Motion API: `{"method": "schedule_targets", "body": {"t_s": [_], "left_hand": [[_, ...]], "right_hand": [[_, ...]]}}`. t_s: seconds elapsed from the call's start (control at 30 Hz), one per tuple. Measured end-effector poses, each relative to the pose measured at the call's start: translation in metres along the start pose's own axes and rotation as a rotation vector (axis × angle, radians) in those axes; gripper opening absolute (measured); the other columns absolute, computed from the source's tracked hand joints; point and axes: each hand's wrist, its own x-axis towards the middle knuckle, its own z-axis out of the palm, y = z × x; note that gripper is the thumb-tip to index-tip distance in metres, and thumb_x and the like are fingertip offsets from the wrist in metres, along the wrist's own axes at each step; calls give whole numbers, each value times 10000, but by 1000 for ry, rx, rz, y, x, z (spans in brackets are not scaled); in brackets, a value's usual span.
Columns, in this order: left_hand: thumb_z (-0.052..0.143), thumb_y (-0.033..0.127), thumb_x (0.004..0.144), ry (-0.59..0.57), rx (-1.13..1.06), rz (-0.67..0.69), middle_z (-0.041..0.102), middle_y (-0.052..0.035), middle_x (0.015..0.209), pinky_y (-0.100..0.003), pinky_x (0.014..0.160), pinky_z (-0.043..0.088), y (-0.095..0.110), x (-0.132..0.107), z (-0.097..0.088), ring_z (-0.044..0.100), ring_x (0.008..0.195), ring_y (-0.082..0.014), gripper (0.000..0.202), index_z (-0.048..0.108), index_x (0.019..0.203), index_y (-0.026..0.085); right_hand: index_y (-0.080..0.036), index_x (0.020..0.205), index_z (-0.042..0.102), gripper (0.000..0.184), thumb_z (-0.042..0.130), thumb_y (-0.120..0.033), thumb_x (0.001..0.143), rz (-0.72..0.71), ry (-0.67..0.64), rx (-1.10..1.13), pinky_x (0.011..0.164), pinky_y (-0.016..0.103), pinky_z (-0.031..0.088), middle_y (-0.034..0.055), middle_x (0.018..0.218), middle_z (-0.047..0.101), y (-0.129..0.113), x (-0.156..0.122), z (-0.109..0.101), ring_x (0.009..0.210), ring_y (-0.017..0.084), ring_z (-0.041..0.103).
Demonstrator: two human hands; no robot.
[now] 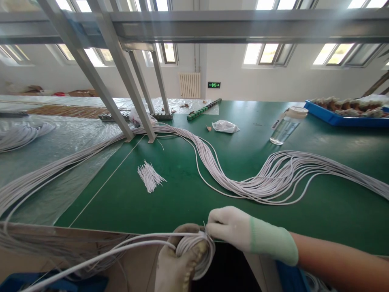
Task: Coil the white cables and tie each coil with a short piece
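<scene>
My left hand (179,259), in a worn white glove with a dirty coated palm, is wrapped round a small coil of white cable (197,253) at the table's front edge. White cable (130,243) runs from the coil toward the lower left. My right hand (229,227), in a white glove with a pale green cuff, is closed at the coil's upper right side. Its fingertips pinch a thin tie (204,224), whose end pokes up above the coil; the rest is hidden. A pile of short white ties (150,176) lies on the green table beyond my hands.
A long bundle of white cables (231,182) snakes across the green table (182,202), passing a metal frame (118,69). Farther back are a clear water bottle (287,125), a plastic bag (225,126), a green slotted strip (204,109) and a blue tray (331,117).
</scene>
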Motion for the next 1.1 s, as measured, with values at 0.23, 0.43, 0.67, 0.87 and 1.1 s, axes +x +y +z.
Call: {"method": "schedule_targets", "body": {"t_s": [0.23, 0.43, 0.67, 0.87, 1.1], "left_hand": [[1011, 333, 486, -44, -99, -38, 779, -39, 738, -328, 627, 619, 7, 5, -3, 737, 651, -255, 454, 767, 850, 215], [1012, 387, 483, -102, -84, -94, 758, -45, 737, -320, 617, 586, 8, -2, -3, 721, 640, -242, 512, 756, 878, 185], [1044, 310, 353, -158, -145, -123, 714, -23, 632, -255, 541, 498, 8, 3, -4, 636, 536, -171, 566, 744, 809, 158], [970, 355, 538, -90, 160, 26, 757, -51, 687, -238, 583, 515, 10, -7, -2, 668, 620, -188, 400, 777, 828, 158], [1008, 341, 453, 3, -25, -23, 768, -42, 701, -258, 592, 563, 5, -1, -1, 695, 607, -199, 489, 769, 843, 168]], "right_hand": [[-183, 1192, 684, 232, 549, -285, 1034, -599, 168, -261, 772, 304, 480, 81, 1024, 653, 24, 1, -3, 849, 184, 607], [-185, 1061, 675, 387, 394, -447, 1109, -744, 164, -501, 720, 326, 416, 79, 996, 670, 24, 5, -4, 796, 184, 574], [-184, 854, 578, 320, 392, -323, 1074, -707, 163, -671, 654, 350, 323, 59, 840, 591, 14, 1, 6, 678, 181, 446], [-208, 773, 492, 236, 452, -219, 1006, -167, 167, -385, 607, 307, 292, -5, 733, 506, 14, -3, 28, 657, 150, 461], [-201, 736, 526, 280, 519, -277, 1006, -13, 166, 132, 633, 264, 375, -37, 694, 511, 10, 2, 13, 684, 133, 506]]}}
